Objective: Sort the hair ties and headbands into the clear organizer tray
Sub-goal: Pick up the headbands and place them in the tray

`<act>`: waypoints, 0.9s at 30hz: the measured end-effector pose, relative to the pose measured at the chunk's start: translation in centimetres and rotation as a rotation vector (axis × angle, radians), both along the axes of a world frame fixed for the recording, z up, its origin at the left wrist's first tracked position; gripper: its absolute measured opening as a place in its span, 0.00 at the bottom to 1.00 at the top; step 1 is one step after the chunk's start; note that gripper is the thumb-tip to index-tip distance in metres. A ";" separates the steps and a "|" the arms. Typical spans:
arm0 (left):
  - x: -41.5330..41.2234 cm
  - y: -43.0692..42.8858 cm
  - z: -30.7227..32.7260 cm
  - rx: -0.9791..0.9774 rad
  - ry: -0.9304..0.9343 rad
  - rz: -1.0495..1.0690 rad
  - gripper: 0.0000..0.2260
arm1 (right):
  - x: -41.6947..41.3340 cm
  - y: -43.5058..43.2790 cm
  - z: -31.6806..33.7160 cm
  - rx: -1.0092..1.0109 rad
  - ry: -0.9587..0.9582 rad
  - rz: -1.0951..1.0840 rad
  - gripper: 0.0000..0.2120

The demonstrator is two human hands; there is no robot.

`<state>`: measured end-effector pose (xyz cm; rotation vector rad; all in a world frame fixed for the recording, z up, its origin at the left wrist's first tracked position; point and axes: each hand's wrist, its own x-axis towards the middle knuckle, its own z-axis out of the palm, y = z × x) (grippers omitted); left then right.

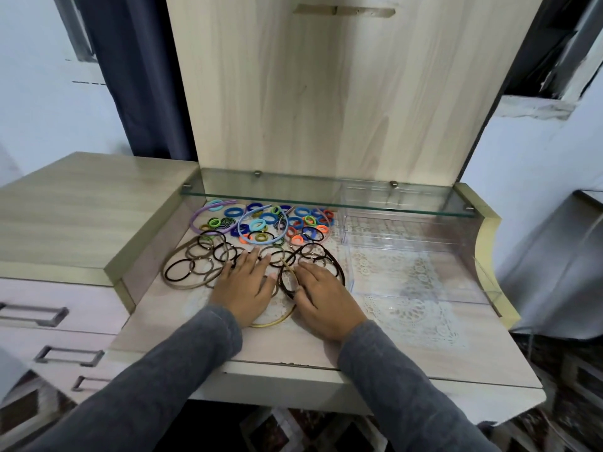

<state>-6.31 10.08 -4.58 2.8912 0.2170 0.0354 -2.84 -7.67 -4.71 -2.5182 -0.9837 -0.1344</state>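
- Hands lie side by side mid-table: left hand flat, fingers spread on thin dark elastic hair ties; right hand over a thin gold headband, grip impossible to tell.
- Colourful fabric hair ties crowd the back edge under a glass shelf.
- Clear plastic organizer tray fills the back right corner; open wooden table runs along the front edge.

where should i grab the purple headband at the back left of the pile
Pinch the purple headband at the crown of its arc on the far left, where it bulges clear of the coloured hair ties. Come in low from the front-left: the glass shelf overhangs it, probably blocking a reach from above.
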 end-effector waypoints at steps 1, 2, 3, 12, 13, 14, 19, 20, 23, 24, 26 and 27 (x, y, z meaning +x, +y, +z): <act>-0.1 0.2 0.2 -0.019 -0.025 -0.018 0.25 | 0.1 -0.3 0.2 0.008 0.004 0.003 0.31; -0.3 0.5 0.4 -0.042 -0.057 -0.046 0.24 | 0.1 -0.6 0.4 0.013 0.009 0.005 0.33; -0.6 0.8 0.4 -0.068 -0.095 -0.087 0.24 | 0.1 -0.9 0.5 0.010 0.011 0.010 0.35; -4.1 2.9 -0.4 -0.143 -0.358 -0.545 0.15 | -0.7 -2.0 0.0 -0.004 -0.039 0.077 0.23; -4.3 2.9 -0.4 -0.123 -0.385 -0.563 0.13 | -0.7 -2.0 -0.2 0.003 -0.041 0.077 0.21; -4.5 2.8 -0.2 -0.105 -0.403 -0.570 0.11 | -0.7 -2.0 -0.2 0.013 -0.045 0.077 0.19; -4.6 3.0 -0.2 -0.086 -0.411 -0.562 0.07 | -0.3 -1.5 -0.5 0.078 -0.113 0.091 0.13; -4.6 2.9 -0.2 -0.086 -0.408 -0.566 0.07 | -0.3 -1.5 -0.4 0.087 -0.131 0.089 0.12; -4.3 2.8 -0.2 -0.174 -0.395 -0.526 0.08 | -0.4 -1.7 0.0 0.086 -0.165 0.066 0.11; -4.3 2.8 -0.1 -0.222 -0.397 -0.489 0.09 | -0.5 -1.8 0.1 0.073 -0.171 0.049 0.12; -4.1 2.8 0.2 -0.305 -0.416 -0.418 0.09 | -0.4 -1.7 0.5 0.052 -0.189 0.015 0.10; -4.0 2.7 0.3 -0.345 -0.429 -0.383 0.07 | -0.3 -1.7 0.8 0.047 -0.191 0.010 0.08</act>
